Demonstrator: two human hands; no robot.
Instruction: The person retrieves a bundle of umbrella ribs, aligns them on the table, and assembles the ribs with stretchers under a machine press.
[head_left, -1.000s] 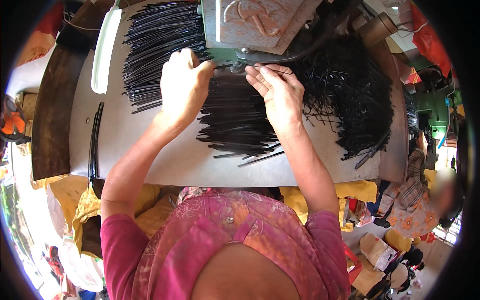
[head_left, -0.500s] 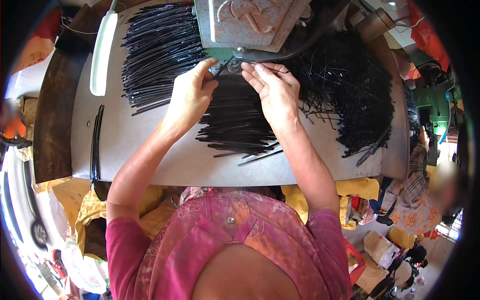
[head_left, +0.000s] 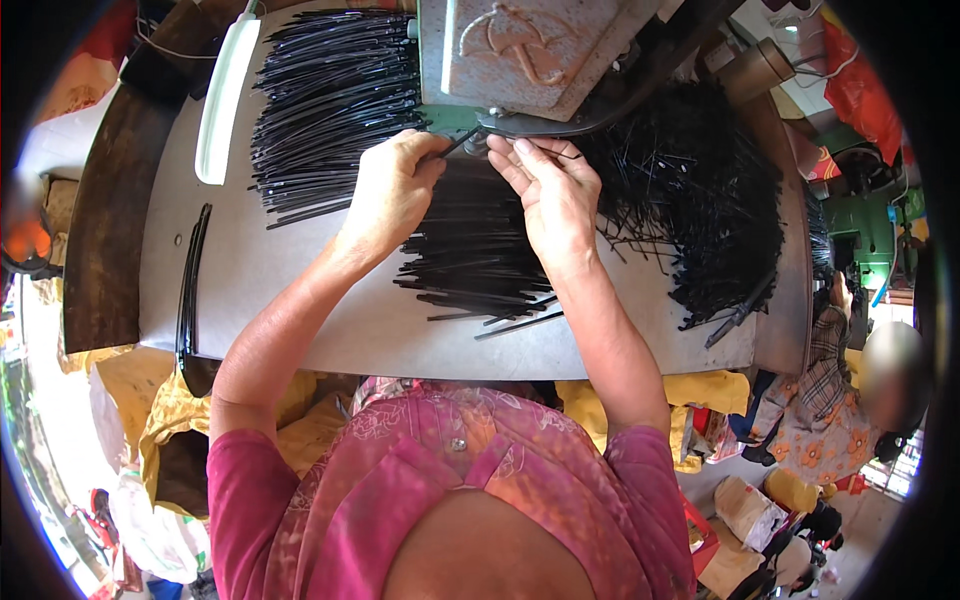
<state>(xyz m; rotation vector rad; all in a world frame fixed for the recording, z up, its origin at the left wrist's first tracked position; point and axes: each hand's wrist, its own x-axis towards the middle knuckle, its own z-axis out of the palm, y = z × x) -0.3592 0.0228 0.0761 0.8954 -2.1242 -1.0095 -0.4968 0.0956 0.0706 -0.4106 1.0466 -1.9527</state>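
At the foot of a grey metal machine (head_left: 530, 60) with a raised umbrella emblem, both my hands work close together. My left hand (head_left: 392, 195) is closed, thumb and forefinger pinching a thin black rod (head_left: 462, 141), like an umbrella rib, whose far end reaches under the machine's head. My right hand (head_left: 556, 205) is just right of it, closed in a pinch, with another thin black rod (head_left: 567, 154) showing at its fingers. Below and between the hands lies a middle pile of black rods (head_left: 475, 250). Whether the two held rods join is too small to tell.
A neat stack of black rods (head_left: 330, 110) lies left of the machine, a tangled heap (head_left: 725, 200) on the right. Several long black strips (head_left: 191, 285) hang over the near edge of the metal tabletop (head_left: 300, 325). A tube lamp (head_left: 226, 100) is at left; another person (head_left: 820, 400) is at far right.
My left forefinger, raised beside the machine before, has curled down onto the rod. My right hand keeps nearly the same pinch. The whole view has shifted slightly.
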